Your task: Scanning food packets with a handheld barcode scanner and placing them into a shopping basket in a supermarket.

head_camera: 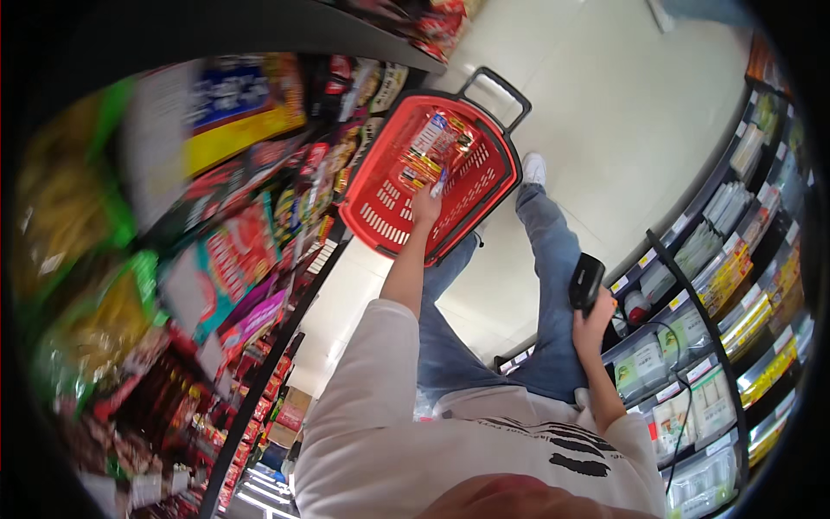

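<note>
My left hand [426, 206] reaches down into a red plastic shopping basket [379, 211] and grips the near end of a red-and-yellow food packet [425, 152]. Its fingertips are partly hidden, beside a small white-and-blue patch of wrapping. Other red wrapping shows against the packet's right side. The basket has slotted holes, a black rim and a raised black handle [526, 104] at its far end. At my right thigh, my right hand [593, 321] is closed around a black handheld device [587, 282] shaped like a scanner. An orange bit shows by the fingers.
Snack bags [227, 266] crowd the shelf on my left, blurred near the rim. Shelves on the right hold packaged goods [703, 405] behind price tags. A thin black cable [677, 441] hangs in front of them. Pale floor tiles [596, 130] lie ahead; part of another person [707, 10] appears top right.
</note>
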Available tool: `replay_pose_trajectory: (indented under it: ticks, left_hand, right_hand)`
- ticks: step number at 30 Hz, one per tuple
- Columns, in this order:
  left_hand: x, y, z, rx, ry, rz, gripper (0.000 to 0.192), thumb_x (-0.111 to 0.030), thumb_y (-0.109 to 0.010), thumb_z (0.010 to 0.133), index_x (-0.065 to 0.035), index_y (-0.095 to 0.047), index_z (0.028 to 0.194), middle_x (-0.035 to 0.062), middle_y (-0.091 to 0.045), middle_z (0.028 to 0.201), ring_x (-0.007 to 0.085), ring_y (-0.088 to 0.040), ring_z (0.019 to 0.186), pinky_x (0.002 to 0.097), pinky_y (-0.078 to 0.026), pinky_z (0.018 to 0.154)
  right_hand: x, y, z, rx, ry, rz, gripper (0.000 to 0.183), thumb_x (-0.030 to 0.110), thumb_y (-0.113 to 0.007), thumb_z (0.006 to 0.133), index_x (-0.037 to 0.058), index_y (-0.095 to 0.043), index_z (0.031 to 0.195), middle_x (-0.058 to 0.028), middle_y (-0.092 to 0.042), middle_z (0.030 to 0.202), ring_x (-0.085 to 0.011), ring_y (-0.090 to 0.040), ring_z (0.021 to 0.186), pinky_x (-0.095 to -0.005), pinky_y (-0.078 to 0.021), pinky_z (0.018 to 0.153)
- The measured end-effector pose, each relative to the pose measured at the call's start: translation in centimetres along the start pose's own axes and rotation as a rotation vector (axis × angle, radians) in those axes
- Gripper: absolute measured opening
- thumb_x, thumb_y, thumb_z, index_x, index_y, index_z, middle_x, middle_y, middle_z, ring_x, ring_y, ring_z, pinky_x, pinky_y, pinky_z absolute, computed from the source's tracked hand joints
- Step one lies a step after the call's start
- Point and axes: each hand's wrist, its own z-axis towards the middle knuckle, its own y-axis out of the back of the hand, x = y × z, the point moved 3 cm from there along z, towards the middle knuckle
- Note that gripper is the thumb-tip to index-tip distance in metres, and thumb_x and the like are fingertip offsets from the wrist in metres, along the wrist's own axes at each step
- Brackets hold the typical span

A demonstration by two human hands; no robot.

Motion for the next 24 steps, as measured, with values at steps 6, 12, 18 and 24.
replay_pose_trajectory:
  ticks: [6,12,18,24]
  left_hand:
    - [-2.4,12.3,-14.9,-0.135,-0.037,-0.448,0.041,-0.014,-0.069,0.073,-0.003,-0.052,0.11,0.0171,-0.063,0.097,0.028,-0.061,0.092,0.0383,-0.048,0.081]
    - [-9.9,24.2,-29.8,-0.044,-0.016,-1.196,0.044,-0.003,-0.062,0.082,-0.0086,-0.043,0.121,0.0049,-0.058,0.109,0.0166,-0.058,0.097,0.0319,-0.05,0.08]
    - [-19.5,32.2,-41.3,0.053,-0.348,-1.656,0.045,-0.003,-0.057,0.086,-0.0066,-0.04,0.127,0.0083,-0.053,0.121,0.0211,-0.054,0.11,0.0373,-0.045,0.094]
    - [-25.9,34.3,-45.3,0.235,-0.411,-1.779,0.043,-0.007,-0.055,0.087,-0.0082,-0.04,0.128,0.0086,-0.053,0.122,0.024,-0.053,0.112,0.0421,-0.045,0.094]
  right_hand:
    - [1.3,4.5,-3.5,0.018,-0.053,0.104,0.054,0.006,-0.065,0.064,0.0037,-0.048,0.115,-0.0184,-0.056,0.095,-0.0381,-0.054,0.09,-0.0455,-0.0408,0.079]
    - [7.7,7.4,-2.5,0.38,-0.017,0.473,0.05,0.02,-0.061,0.071,0.0023,-0.044,0.115,-0.0219,-0.057,0.094,-0.0374,-0.057,0.089,-0.0443,-0.0467,0.078]
    - [21.5,19.8,-2.2,0.398,0.125,1.023,0.043,0.021,-0.065,0.078,0.0013,-0.048,0.112,-0.0082,-0.059,0.09,-0.0153,-0.057,0.077,-0.0315,-0.0479,0.071]
    - [25.8,28.0,-2.1,0.255,0.197,1.065,0.046,0.03,-0.077,0.075,0.0033,-0.053,0.105,-0.0021,-0.06,0.087,-0.0103,-0.055,0.078,-0.0262,-0.0462,0.071]
